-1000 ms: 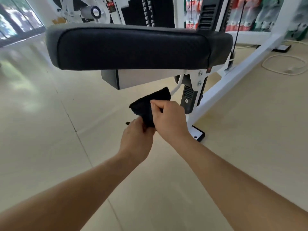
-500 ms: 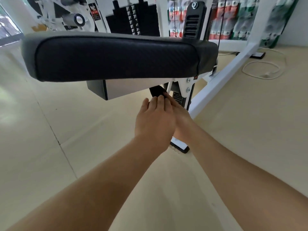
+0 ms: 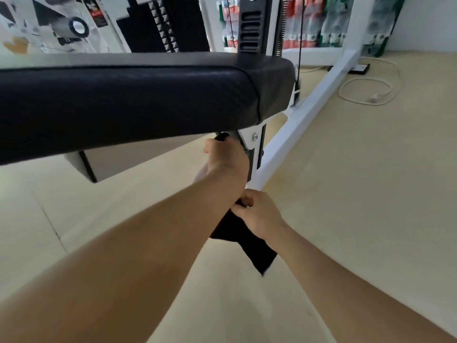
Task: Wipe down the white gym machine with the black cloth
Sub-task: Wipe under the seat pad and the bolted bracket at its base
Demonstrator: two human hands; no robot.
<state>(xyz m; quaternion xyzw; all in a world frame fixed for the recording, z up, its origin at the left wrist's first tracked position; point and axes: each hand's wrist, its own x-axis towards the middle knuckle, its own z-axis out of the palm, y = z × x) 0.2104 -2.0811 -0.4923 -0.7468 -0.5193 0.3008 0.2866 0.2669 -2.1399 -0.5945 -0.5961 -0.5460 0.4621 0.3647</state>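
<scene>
black seat pad [image 3: 128,102] overhangs left hand [image 3: 226,158], right hand [image 3: 257,214] grips cloth [image 3: 247,241]

The cloth [image 3: 243,240] hangs below pad [image 3: 123,102], beside frame [image 3: 309,107].

Floor [image 3: 358,194] is a pale beige, kinda glossy, with a thin seam [image 3: 49,219] running across it on the left, where the light washes it out brightest. A white cord [image 3: 375,97] lies looped on it at the right, near a flat black box [image 3: 359,68] (can't tell what it is). Along the back there's a red and green banner [image 3: 309,28], a black-and-white poster [image 3: 49,28] at the far left, and a plain pale wall [image 3: 425,21] in the right corner.
</scene>
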